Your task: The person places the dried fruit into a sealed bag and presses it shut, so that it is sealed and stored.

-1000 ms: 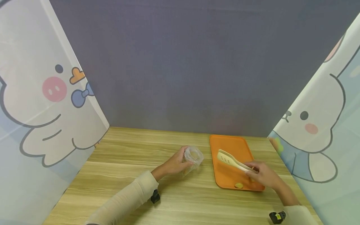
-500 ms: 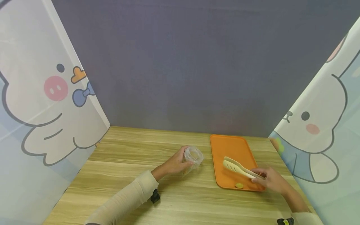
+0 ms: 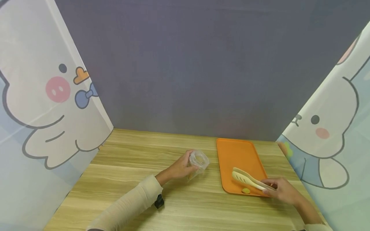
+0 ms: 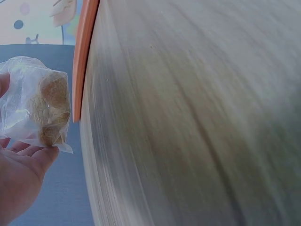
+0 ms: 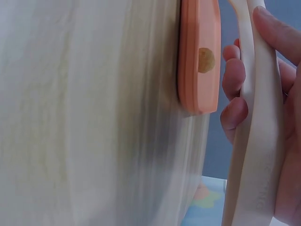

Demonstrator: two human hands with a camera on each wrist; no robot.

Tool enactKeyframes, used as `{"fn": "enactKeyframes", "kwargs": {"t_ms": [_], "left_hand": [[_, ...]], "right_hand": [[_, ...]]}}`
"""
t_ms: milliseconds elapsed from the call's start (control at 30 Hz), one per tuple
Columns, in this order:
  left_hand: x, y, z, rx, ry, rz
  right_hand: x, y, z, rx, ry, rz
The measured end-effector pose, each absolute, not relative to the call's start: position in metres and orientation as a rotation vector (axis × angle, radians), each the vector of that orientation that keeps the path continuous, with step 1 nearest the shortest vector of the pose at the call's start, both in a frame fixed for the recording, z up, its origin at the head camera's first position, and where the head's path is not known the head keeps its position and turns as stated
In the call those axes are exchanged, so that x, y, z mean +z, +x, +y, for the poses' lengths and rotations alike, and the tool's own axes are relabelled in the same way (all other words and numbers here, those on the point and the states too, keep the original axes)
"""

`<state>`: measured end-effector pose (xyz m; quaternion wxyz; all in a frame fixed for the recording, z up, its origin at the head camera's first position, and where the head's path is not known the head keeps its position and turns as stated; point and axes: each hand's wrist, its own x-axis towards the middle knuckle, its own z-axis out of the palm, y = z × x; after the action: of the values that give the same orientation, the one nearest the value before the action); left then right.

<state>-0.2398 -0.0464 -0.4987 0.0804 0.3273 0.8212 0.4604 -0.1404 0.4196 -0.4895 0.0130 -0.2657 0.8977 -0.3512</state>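
Note:
My left hand (image 3: 180, 165) grips a clear plastic bag (image 3: 199, 163) by its side, its mouth spread open toward me. Several brown, rounded food pieces (image 4: 51, 106) sit inside the bag in the left wrist view. In my right hand (image 3: 283, 191) is a pair of cream tongs (image 3: 248, 179) with slotted heads, fingers wrapped on one arm and thumb on the other. The heads hover over the near part of the orange tray (image 3: 235, 152), slightly apart. A small yellowish-brown round piece (image 3: 245, 190) lies by the tray's near edge, just below the tong heads.
The wood-grain table (image 3: 138, 147) runs back to a dark grey panel (image 3: 185, 70). Panels with cartoon figures stand at the left (image 3: 57, 128) and the right (image 3: 326, 144). The tray lies right of the bag.
My right hand has moved toward me and to the right, bringing the tong heads from mid-tray down near the small round piece. The left hand and the bag have stayed in place.

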Motion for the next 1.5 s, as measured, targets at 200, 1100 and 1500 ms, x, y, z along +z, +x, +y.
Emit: {"fn": "enactKeyframes", "kwargs": {"t_ms": [200,1100,1500], "left_hand": [[-0.499,-0.24,-0.049,1.344,0.963,2.48],[-0.498,-0.239,-0.05,1.358,0.968,2.486],[-0.497,-0.237,-0.05,1.362,0.917,2.466]], "right_hand": [[-0.495,-0.136,0.429,-1.091,-0.828,2.751],[-0.501,-0.131,0.438,-1.173,-0.732,2.557],[-0.5,-0.133,0.435,-1.135,-0.733,2.654]]}}
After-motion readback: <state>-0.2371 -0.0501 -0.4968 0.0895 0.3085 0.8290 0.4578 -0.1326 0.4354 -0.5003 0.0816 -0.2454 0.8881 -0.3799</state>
